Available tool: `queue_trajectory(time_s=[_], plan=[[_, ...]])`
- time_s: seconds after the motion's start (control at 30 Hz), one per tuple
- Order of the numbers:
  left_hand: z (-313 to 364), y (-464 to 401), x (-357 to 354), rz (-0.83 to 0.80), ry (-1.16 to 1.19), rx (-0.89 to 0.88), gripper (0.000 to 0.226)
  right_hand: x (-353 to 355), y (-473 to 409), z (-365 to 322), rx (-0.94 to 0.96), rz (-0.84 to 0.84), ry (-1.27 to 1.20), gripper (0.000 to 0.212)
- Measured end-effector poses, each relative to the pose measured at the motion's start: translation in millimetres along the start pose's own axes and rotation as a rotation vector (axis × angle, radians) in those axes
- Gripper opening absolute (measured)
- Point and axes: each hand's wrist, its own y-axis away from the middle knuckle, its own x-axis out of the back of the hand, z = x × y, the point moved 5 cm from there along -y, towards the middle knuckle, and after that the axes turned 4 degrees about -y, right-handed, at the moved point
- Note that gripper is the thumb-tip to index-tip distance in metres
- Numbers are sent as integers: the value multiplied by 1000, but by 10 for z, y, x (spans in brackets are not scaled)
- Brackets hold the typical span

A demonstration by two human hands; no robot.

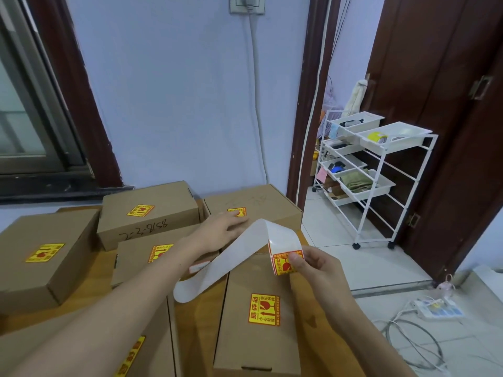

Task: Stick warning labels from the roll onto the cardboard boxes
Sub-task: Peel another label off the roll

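Several brown cardboard boxes lie on a wooden table, each bearing a yellow and red warning label. My left hand (221, 229) reaches to the far right box (269, 202) and presses flat on a label (237, 211) on its lid, fingers spread. My right hand (313, 263) pinches the label strip (245, 248), a long white backing band that arcs up and trails down to the left; a label (285, 263) sits at my thumb. The near box (261, 344) below carries its own label (264, 309).
Other labelled boxes sit at the left (40, 268), back centre (147, 213) and middle (136, 257). A white wheeled trolley (381, 170) with trays stands right of the table by a dark door. A power strip (435, 308) and cables lie on the floor.
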Motion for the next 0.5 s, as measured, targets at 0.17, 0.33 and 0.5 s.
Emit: queue_trajectory(time_s=[0.17, 0.33, 0.5], plan=[[102, 271, 179, 268, 210, 38, 34, 180, 98, -77, 0, 40, 3, 14], [223, 663, 278, 295, 307, 64, 30, 369, 287, -96, -1, 27, 116, 12], [486, 1173, 412, 322, 403, 61, 30, 429, 541, 59, -61, -15, 290, 15]])
